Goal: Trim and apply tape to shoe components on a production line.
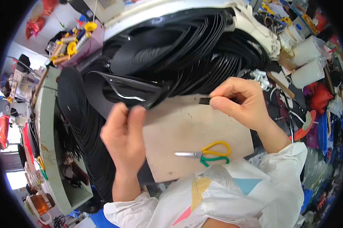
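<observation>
My right hand [241,100] pinches a small flat black piece [204,101] between thumb and fingertips, above the right part of a beige board [186,129]. My left hand [124,133] is raised at the board's left edge, slightly blurred, with its fingers curled in. Whether anything lies between them is hidden. Just beyond its fingertips is a looped black band [97,85] with a shiny light streak; I cannot tell whether the hand touches it. Scissors [190,154] with one yellow and one green handle lie on the board near my body.
Large stacks of curved black bands [152,49] fill the far side, and more hang at the left [80,125]. A bin of thread spools [70,45] stands at the far left. White rolls [308,51] and a wooden-handled tool [280,85] lie to the right.
</observation>
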`<state>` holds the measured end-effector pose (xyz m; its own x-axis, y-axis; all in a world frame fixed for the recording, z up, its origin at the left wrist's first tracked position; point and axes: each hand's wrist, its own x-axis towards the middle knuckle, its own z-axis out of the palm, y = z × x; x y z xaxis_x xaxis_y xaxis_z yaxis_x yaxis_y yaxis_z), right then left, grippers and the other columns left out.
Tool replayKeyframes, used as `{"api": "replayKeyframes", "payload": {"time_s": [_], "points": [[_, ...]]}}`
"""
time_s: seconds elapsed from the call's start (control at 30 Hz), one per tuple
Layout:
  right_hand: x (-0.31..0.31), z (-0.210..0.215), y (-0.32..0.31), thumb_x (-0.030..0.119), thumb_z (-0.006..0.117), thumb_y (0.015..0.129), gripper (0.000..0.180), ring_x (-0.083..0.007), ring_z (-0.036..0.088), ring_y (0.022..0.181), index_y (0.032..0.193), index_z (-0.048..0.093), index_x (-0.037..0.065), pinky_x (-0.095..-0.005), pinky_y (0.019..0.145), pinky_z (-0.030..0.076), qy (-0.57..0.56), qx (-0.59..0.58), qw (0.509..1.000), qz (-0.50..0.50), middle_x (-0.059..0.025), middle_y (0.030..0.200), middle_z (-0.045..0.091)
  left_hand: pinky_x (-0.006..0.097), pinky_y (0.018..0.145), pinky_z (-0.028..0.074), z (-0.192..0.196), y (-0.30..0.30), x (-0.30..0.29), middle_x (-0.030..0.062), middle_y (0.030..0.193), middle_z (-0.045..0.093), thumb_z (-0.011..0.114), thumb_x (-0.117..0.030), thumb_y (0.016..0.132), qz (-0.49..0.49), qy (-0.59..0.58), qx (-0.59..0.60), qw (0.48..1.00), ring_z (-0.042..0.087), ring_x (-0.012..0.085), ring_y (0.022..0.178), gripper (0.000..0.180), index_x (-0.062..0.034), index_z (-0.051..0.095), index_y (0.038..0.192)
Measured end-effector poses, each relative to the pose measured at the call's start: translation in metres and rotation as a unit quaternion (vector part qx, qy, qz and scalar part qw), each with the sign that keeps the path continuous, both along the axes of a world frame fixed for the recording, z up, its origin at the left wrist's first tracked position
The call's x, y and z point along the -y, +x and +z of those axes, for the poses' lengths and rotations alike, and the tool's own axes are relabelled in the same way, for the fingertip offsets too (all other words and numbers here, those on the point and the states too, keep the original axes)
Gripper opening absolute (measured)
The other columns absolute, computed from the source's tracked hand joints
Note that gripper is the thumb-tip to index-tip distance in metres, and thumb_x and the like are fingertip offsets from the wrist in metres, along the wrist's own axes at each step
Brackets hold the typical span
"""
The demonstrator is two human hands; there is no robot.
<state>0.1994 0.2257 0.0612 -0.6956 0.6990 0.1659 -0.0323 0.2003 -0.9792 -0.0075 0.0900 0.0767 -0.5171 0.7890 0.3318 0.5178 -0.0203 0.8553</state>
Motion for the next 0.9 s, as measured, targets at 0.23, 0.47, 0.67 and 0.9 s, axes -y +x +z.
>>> {"api": "replayKeyframes", "payload": {"time_s": [0.23, 0.47, 0.67, 0.9], "points": [[0.050, -0.025, -0.029, -0.001, 0.066, 0.079, 0.006, -0.0036, 0.056, 0.066, 0.082, 0.061, -0.002, -0.0173, 0.058, 0.044, -0.128, 0.031, 0.984, 0.124, -0.0028, 0.075, 0.062, 0.017, 0.066, 0.037, -0.067, 0.040, 0.060, -0.0017, 0.089, 0.060, 0.054, -0.006, 0.090, -0.113, -0.054, 0.499, 0.857, 0.048, 0.0022, 0.076, 0.021, 0.0038, 0.060, 0.107], [0.070, -0.035, -0.034, 0.000, 0.067, 0.077, 0.007, -0.0036, 0.056, 0.062, 0.079, 0.061, -0.002, -0.0174, 0.055, 0.045, -0.116, 0.091, 0.979, 0.137, -0.0025, 0.071, 0.062, 0.015, 0.058, 0.031, -0.078, 0.043, 0.075, -0.0059, 0.078, 0.052, 0.052, -0.003, 0.090, -0.148, -0.086, 0.449, 0.877, 0.038, -0.0004, 0.068, 0.016, 0.0035, 0.060, 0.103], [0.070, -0.038, -0.037, 0.000, 0.068, 0.077, 0.007, -0.0036, 0.057, 0.062, 0.077, 0.062, -0.003, -0.0175, 0.055, 0.045, -0.095, 0.120, 0.978, 0.144, -0.0031, 0.071, 0.062, 0.017, 0.055, 0.032, -0.072, 0.044, 0.075, -0.0051, 0.072, 0.050, 0.053, -0.004, 0.090, -0.135, -0.106, 0.428, 0.887, 0.039, -0.0005, 0.067, 0.010, 0.0034, 0.059, 0.093], [0.077, -0.042, -0.043, 0.007, 0.067, 0.076, 0.009, -0.0110, 0.061, 0.062, 0.075, 0.063, 0.000, -0.0233, 0.054, 0.047, -0.117, 0.171, 0.968, 0.145, -0.0075, 0.070, 0.064, 0.026, 0.049, 0.039, -0.087, 0.050, 0.081, 0.0093, 0.057, 0.045, 0.066, -0.007, 0.081, -0.033, -0.097, 0.104, 0.989, 0.043, 0.0190, 0.051, 0.020, 0.0031, 0.054, 0.069]]}}
